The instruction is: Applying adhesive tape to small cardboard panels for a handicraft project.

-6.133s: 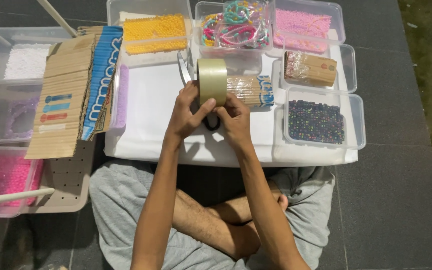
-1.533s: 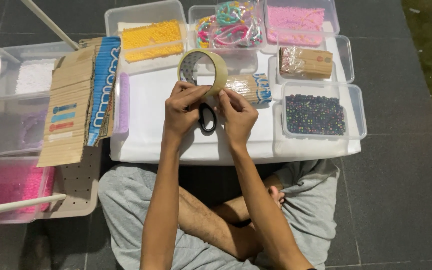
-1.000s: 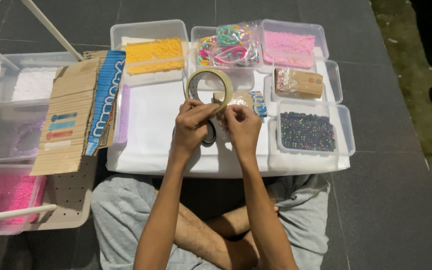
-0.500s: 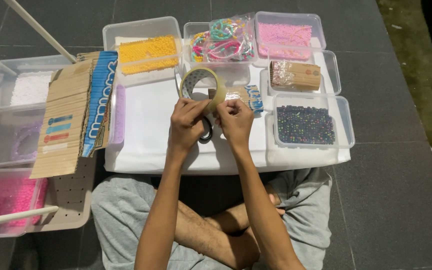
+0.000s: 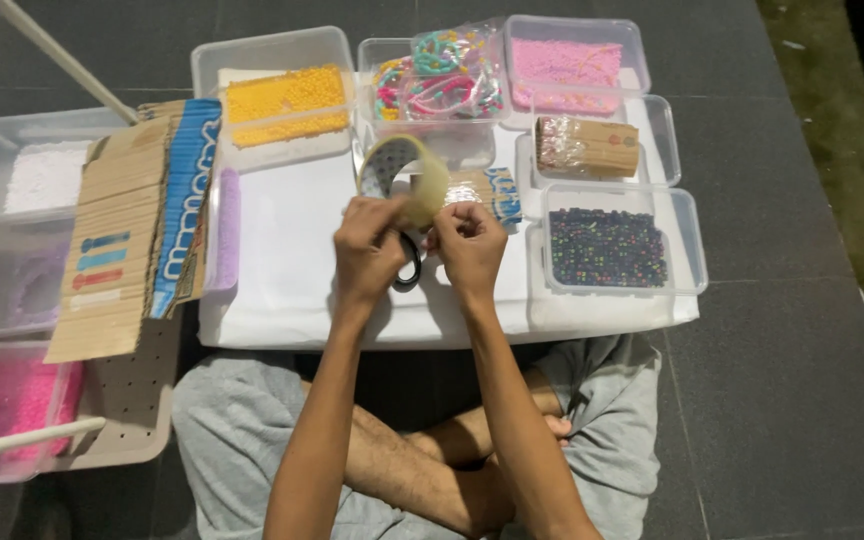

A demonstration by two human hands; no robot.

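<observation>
Pinching the rim of a tape roll (image 5: 404, 178), the left hand (image 5: 370, 250) holds it upright above a white tray (image 5: 282, 260), so the right hand (image 5: 469, 245) can nip its loose end. Scissors (image 5: 409, 272) lie just beneath; bead tubs (image 5: 607, 245) are ranged within reach.

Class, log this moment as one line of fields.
left hand: holds tape roll | right hand: pinches at tape | scissors: under hands | bead tubs: behind

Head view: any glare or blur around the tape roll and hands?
Head view: tape roll and both hands, left and right, are evenly lit and fairly sharp; white tray is bright, nearly washed out; the floor at the edges is dim.
</observation>
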